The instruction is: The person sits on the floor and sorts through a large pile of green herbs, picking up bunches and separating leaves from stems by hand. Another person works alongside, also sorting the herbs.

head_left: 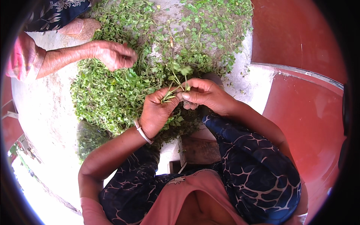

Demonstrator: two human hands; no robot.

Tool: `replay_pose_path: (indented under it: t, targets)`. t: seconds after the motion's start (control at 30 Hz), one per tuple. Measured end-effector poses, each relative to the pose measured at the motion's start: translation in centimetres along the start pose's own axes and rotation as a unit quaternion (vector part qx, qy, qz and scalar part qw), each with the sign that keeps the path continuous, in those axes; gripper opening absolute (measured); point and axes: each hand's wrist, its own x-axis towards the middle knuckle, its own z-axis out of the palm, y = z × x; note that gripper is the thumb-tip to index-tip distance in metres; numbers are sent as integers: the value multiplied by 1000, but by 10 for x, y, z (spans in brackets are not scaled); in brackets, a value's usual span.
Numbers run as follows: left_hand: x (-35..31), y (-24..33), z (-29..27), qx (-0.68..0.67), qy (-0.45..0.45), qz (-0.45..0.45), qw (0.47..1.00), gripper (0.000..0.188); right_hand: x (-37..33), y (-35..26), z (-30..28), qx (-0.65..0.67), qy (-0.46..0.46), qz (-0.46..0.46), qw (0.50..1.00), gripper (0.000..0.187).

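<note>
My left hand (156, 112), with a white bangle at its wrist, is closed on a small bunch of cut green stems (168, 98). Close against it, my right hand (210, 96) pinches a leafy green sprig (183, 71) between thumb and fingers; its leaves stand up above both hands. Right below and beyond them spreads a large heap of leafy greens (108, 90) with thin stems. Part of the left fingers is hidden behind the stems and the right thumb.
At the upper left, another person's hand (116, 55) reaches over the heap, near that person's bare foot (84, 29). Thinner greens (210, 22) lie scattered farther off. A wooden piece (200, 150) sits between my knees. Red flooring (300, 108) lies to the right.
</note>
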Motion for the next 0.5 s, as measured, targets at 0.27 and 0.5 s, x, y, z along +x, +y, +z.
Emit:
replay_pose_path:
  t: [0.27,0.5]
  targets:
    - [0,-7,-13,215,51,217,951,20,-8,6,-8,51,47,51,996,18]
    - [2,4,-17,459,-22,288,840,44,-11,0,-4,-9,-19,77,997,19]
